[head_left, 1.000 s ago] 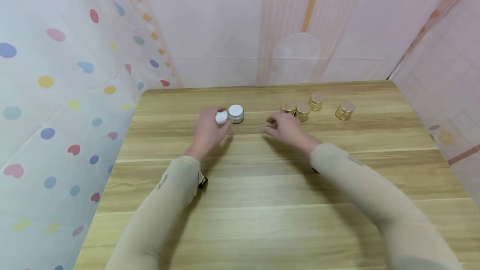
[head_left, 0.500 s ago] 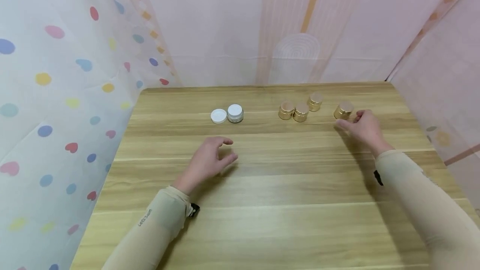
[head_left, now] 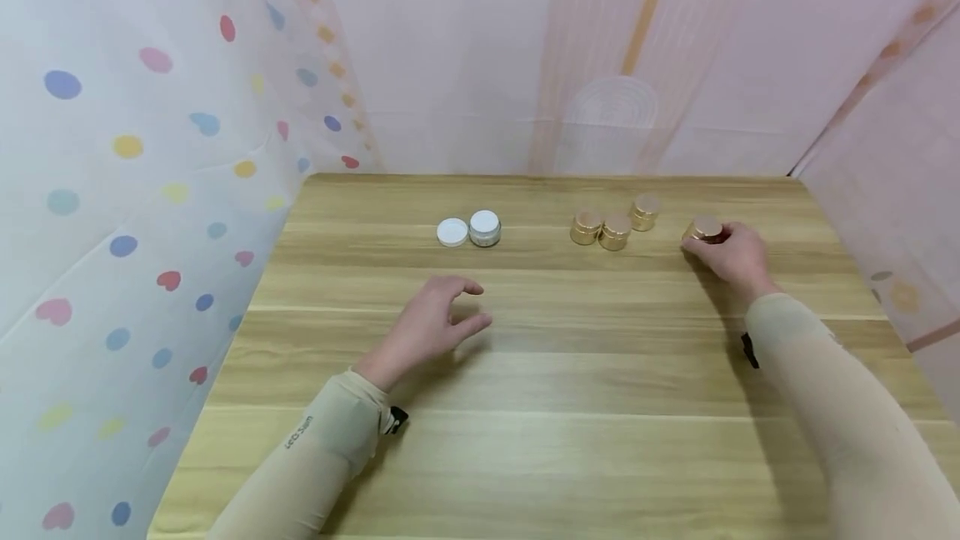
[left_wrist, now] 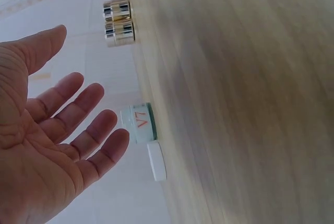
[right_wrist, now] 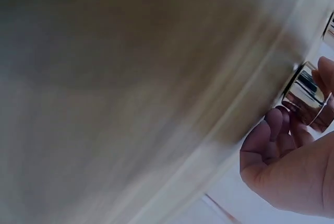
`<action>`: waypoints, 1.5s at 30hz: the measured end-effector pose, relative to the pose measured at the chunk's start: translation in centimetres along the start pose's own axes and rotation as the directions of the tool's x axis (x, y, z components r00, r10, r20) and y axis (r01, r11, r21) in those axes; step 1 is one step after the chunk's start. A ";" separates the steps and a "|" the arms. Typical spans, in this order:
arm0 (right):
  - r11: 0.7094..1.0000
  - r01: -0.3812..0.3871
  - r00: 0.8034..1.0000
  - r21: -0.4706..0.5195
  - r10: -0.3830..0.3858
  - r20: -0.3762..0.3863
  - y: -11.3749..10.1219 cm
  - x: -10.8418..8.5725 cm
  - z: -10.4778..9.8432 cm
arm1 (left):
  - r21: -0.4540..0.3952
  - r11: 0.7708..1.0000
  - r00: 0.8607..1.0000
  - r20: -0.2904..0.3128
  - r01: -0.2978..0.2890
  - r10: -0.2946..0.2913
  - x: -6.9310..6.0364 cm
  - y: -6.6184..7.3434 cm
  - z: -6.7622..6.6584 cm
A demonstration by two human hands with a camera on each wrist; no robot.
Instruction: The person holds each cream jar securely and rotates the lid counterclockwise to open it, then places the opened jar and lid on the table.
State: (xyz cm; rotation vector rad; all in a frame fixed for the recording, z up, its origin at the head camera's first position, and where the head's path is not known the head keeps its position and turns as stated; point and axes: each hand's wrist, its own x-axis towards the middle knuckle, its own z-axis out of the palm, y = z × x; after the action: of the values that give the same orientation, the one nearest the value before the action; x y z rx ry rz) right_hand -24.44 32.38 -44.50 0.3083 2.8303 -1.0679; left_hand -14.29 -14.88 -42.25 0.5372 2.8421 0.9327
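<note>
My right hand has its thumb and fingers round the rightmost gold jar, which stands upright on the table. In the right wrist view that gold jar lies between the fingers of the hand. My left hand hovers over the table, fingers apart and holding nothing; its palm shows in the left wrist view. Beyond it stand a white-topped glass jar and, close at its left, a flat white lid. The jar bears red marks in the left wrist view.
Left of the right hand, several gold jars stand: two side by side, and one slightly behind them. The wooden table ends at a hanging pale cloth; a dotted cloth hangs at the left.
My left hand has left the white lid and moved back toward me. My right hand has moved right, from beside the grouped gold jars to the rightmost one, and closed round it.
</note>
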 end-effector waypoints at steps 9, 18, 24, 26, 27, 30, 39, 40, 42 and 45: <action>0.991 0.132 0.991 0.017 -0.131 -0.038 -1.0 -1.1 0.8 | -0.019 1.000 1.000 0.014 0.011 -0.011 0.1 -0.3 0.3; 0.904 0.405 0.887 0.138 -0.425 0.181 -6.6 -6.0 4.9 | 0.014 0.996 0.996 -0.011 -0.084 0.084 0.8 0.6 0.5; 0.810 0.537 0.748 0.236 -0.586 0.312 -10.6 -8.1 8.5 | 0.004 0.975 0.974 -0.051 -0.222 0.222 2.3 2.4 1.0; 0.790 0.564 0.716 0.241 -0.613 0.335 -11.6 -8.6 9.3 | 0.010 0.965 0.964 -0.052 -0.262 0.262 2.6 2.9 1.2; 0.779 0.578 0.699 0.244 -0.627 0.344 -12.1 -8.7 9.7 | 0.016 0.960 0.959 -0.049 -0.278 0.279 2.7 3.0 1.4; 0.757 0.602 0.673 0.254 -0.652 0.350 -12.9 -9.1 10.5 | 0.043 0.947 0.946 -0.056 -0.319 0.321 2.8 3.1 1.6; 0.725 0.608 0.627 0.323 -0.688 0.365 -13.2 -9.6 11.5 | 0.253 0.877 0.906 0.002 -0.409 0.423 2.8 2.9 1.2; 0.723 0.608 0.624 0.329 -0.691 0.365 -13.2 -9.6 11.6 | 0.275 0.866 0.903 0.019 -0.418 0.430 2.8 2.9 1.1; 0.721 0.607 0.623 0.334 -0.693 0.364 -13.2 -9.7 11.6 | 0.310 0.848 0.898 0.050 -0.431 0.438 2.9 2.8 1.0; 0.723 0.612 0.629 0.320 -0.691 0.356 -13.3 -9.8 11.4 | 0.317 0.839 0.893 0.076 -0.443 0.443 3.0 2.9 1.0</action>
State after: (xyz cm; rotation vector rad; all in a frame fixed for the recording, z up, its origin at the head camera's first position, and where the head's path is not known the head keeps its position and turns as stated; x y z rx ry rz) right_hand -17.58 13.59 -42.94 -0.9410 2.4196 -1.2689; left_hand -16.07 -11.09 -41.30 1.2772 2.9403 0.4914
